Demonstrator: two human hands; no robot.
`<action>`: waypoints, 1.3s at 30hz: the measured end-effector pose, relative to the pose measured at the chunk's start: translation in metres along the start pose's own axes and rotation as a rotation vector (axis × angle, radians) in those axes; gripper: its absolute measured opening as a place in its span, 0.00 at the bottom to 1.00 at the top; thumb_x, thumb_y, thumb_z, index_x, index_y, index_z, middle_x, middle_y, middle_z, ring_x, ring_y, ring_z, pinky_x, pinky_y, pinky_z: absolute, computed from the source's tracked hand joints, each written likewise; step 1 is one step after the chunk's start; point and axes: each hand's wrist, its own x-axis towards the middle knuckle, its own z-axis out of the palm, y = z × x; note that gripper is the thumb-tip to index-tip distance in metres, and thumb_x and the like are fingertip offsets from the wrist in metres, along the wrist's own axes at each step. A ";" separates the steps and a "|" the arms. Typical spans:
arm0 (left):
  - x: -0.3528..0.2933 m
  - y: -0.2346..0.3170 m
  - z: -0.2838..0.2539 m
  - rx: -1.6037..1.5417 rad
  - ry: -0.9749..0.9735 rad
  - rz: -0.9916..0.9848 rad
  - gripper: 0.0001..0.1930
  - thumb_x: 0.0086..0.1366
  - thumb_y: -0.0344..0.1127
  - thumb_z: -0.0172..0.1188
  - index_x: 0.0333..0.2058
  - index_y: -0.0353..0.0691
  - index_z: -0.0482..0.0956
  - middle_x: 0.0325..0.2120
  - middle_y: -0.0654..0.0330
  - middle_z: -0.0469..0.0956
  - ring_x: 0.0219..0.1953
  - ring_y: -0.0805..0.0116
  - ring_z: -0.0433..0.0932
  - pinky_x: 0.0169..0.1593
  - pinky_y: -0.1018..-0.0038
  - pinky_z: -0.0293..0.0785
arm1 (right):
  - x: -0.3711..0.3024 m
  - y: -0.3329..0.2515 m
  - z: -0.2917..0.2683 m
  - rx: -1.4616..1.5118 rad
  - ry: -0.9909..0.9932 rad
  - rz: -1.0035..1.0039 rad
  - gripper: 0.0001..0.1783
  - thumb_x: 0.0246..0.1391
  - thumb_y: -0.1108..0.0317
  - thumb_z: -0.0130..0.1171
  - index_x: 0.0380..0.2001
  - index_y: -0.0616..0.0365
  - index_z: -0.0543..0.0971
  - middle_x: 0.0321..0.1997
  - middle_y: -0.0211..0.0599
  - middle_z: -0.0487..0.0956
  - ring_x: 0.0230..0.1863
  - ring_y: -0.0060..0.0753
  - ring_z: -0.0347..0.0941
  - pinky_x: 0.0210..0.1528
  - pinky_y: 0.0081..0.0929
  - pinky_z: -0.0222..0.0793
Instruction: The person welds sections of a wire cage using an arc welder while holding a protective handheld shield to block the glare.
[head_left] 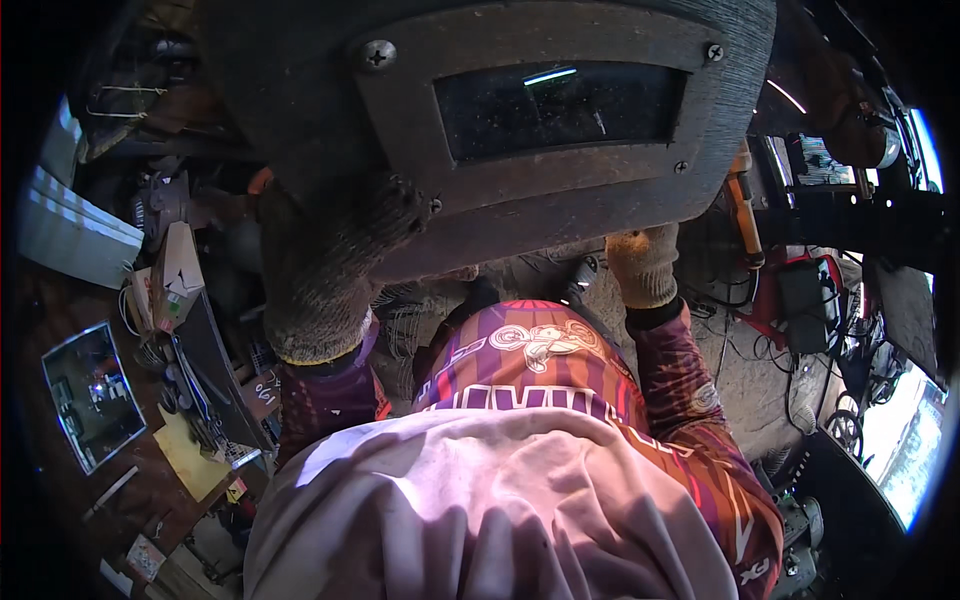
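A dark welding shield fills the upper middle, with a rectangular dark window in a screwed-on frame. My left hand, in a dirty knit work glove, grips the shield's lower left part, its thumb side on the near face. My right hand, in a similar glove, is below the shield's lower right edge. The shield hides its fingers, so I cannot see what they hold. An orange handle of a tool with a dark tip shows just right of the shield.
At left, a brown surface bears a glass-like panel, pliers-like hand tools and a yellow sheet. On the right, a red and dark machine stands among tangled cables. A pale cloth hangs over my chest.
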 end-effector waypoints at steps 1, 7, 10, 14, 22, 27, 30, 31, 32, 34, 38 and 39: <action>-0.001 0.001 -0.002 -0.032 -0.001 -0.013 0.31 0.69 0.49 0.50 0.63 0.36 0.58 0.63 0.48 0.60 0.66 0.56 0.62 0.70 0.56 0.58 | -0.004 0.004 0.001 -0.015 0.021 -0.012 0.11 0.50 0.74 0.62 0.39 0.64 0.80 0.34 0.48 0.81 0.35 0.56 0.79 0.36 0.40 0.77; -0.006 0.015 -0.010 -0.179 -0.067 -0.093 0.33 0.74 0.52 0.44 0.68 0.34 0.52 0.68 0.46 0.55 0.70 0.56 0.57 0.72 0.57 0.56 | 0.010 -0.014 -0.010 0.518 0.015 0.412 0.24 0.63 0.60 0.59 0.58 0.62 0.71 0.39 0.38 0.81 0.33 0.26 0.78 0.35 0.26 0.73; -0.003 0.029 0.025 0.144 -0.064 0.125 0.26 0.76 0.43 0.45 0.66 0.34 0.58 0.62 0.50 0.64 0.62 0.61 0.66 0.64 0.63 0.65 | 0.004 -0.013 -0.021 0.681 -0.002 0.651 0.27 0.66 0.55 0.57 0.59 0.64 0.68 0.37 0.32 0.78 0.32 0.19 0.74 0.34 0.21 0.71; -0.021 0.061 0.031 0.630 0.125 0.473 0.20 0.75 0.35 0.48 0.62 0.34 0.66 0.54 0.54 0.75 0.52 0.65 0.76 0.54 0.68 0.75 | -0.008 0.000 -0.033 0.625 0.012 0.672 0.29 0.66 0.52 0.57 0.59 0.64 0.69 0.39 0.33 0.79 0.35 0.19 0.74 0.35 0.20 0.71; -0.053 0.131 -0.014 0.730 0.382 0.516 0.23 0.72 0.39 0.53 0.61 0.35 0.68 0.53 0.53 0.75 0.49 0.61 0.78 0.53 0.64 0.76 | -0.012 -0.027 -0.050 0.673 0.092 0.822 0.31 0.63 0.45 0.58 0.54 0.62 0.69 0.36 0.33 0.79 0.31 0.19 0.75 0.32 0.20 0.72; -0.043 0.129 -0.028 0.662 0.309 0.443 0.25 0.69 0.42 0.58 0.60 0.36 0.68 0.53 0.52 0.75 0.48 0.59 0.79 0.54 0.60 0.75 | -0.021 -0.044 -0.056 0.597 0.170 0.850 0.28 0.64 0.48 0.58 0.53 0.61 0.69 0.34 0.32 0.78 0.28 0.20 0.73 0.29 0.21 0.72; -0.023 0.111 -0.020 0.759 0.137 0.301 0.26 0.66 0.41 0.62 0.59 0.35 0.70 0.52 0.53 0.76 0.48 0.60 0.79 0.54 0.62 0.75 | -0.027 -0.059 -0.070 0.600 0.263 0.891 0.24 0.64 0.52 0.59 0.50 0.61 0.70 0.33 0.32 0.77 0.26 0.20 0.72 0.27 0.22 0.72; -0.018 0.103 -0.008 0.835 0.068 0.243 0.25 0.65 0.40 0.64 0.57 0.35 0.72 0.50 0.55 0.77 0.47 0.63 0.79 0.54 0.64 0.74 | -0.029 -0.064 -0.075 0.647 0.299 0.941 0.23 0.64 0.54 0.60 0.49 0.60 0.70 0.33 0.32 0.76 0.25 0.19 0.72 0.26 0.22 0.72; -0.015 0.096 0.006 0.919 -0.001 0.192 0.25 0.64 0.39 0.66 0.56 0.34 0.74 0.49 0.57 0.78 0.47 0.65 0.78 0.54 0.67 0.74 | -0.027 -0.071 -0.079 0.687 0.346 0.951 0.20 0.63 0.59 0.62 0.48 0.60 0.69 0.31 0.31 0.75 0.25 0.19 0.72 0.25 0.22 0.72; -0.003 0.081 0.016 0.964 -0.126 0.128 0.24 0.62 0.37 0.68 0.54 0.34 0.75 0.47 0.59 0.80 0.47 0.67 0.78 0.54 0.69 0.74 | -0.028 -0.080 -0.094 0.567 0.400 0.953 0.19 0.62 0.62 0.62 0.48 0.60 0.69 0.31 0.30 0.75 0.25 0.20 0.71 0.25 0.22 0.72; 0.007 0.056 0.049 0.981 -0.137 -0.151 0.25 0.60 0.38 0.71 0.54 0.35 0.77 0.42 0.62 0.81 0.43 0.72 0.78 0.48 0.71 0.75 | -0.023 -0.080 -0.153 0.423 0.543 0.947 0.19 0.59 0.68 0.63 0.50 0.60 0.69 0.32 0.30 0.74 0.25 0.21 0.72 0.26 0.23 0.73; 0.008 0.052 0.055 1.034 -0.113 -0.218 0.25 0.61 0.39 0.71 0.54 0.35 0.77 0.41 0.62 0.81 0.41 0.73 0.78 0.46 0.72 0.76 | -0.020 -0.075 -0.167 0.430 0.593 0.927 0.20 0.58 0.69 0.63 0.51 0.60 0.69 0.33 0.31 0.74 0.25 0.21 0.72 0.27 0.24 0.74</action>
